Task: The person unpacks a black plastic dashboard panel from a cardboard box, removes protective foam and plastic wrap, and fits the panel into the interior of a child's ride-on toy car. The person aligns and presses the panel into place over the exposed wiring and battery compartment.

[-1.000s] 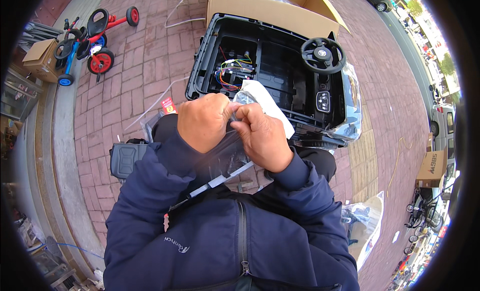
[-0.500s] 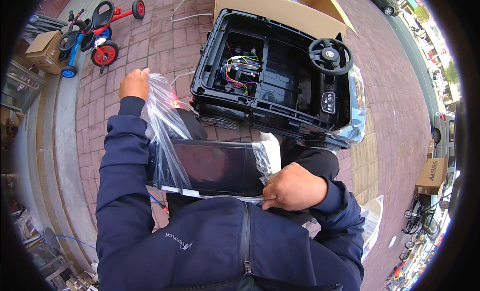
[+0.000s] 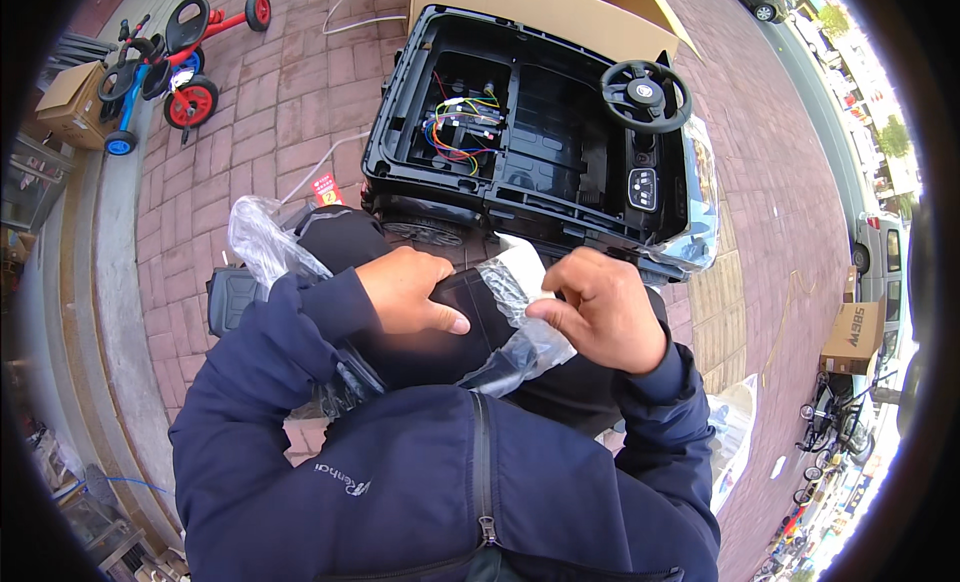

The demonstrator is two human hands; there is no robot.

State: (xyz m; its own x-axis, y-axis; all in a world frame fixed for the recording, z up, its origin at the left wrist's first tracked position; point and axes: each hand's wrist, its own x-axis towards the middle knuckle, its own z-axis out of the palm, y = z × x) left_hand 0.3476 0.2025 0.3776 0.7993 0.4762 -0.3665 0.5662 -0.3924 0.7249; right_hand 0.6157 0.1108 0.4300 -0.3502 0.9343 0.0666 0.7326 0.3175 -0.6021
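A glossy black plastic panel (image 3: 488,319) lies across my lap, partly in clear plastic wrap (image 3: 528,354). My left hand (image 3: 408,294) grips it, the thumb on its face and the fingers over its far edge. With bent fingers my right hand (image 3: 605,314) pinches the wrap at the panel's right end, beside a white piece of packing (image 3: 522,262). More crumpled clear plastic (image 3: 262,240) lies by my left knee. Just ahead stands a black ride-on toy car body (image 3: 550,132) with a steering wheel (image 3: 646,96) and loose coloured wires (image 3: 455,132).
An open cardboard box (image 3: 540,14) stands behind the toy car. A red tricycle (image 3: 192,100) and a blue one are at the far left near a carton (image 3: 75,107). A dark plastic part (image 3: 235,297) lies left of my legs. At right is another carton (image 3: 852,337).
My left hand has let go of the plastic it stretched out at the left and moved right onto the panel. My right hand has risen with the wrap, which is now bunched.
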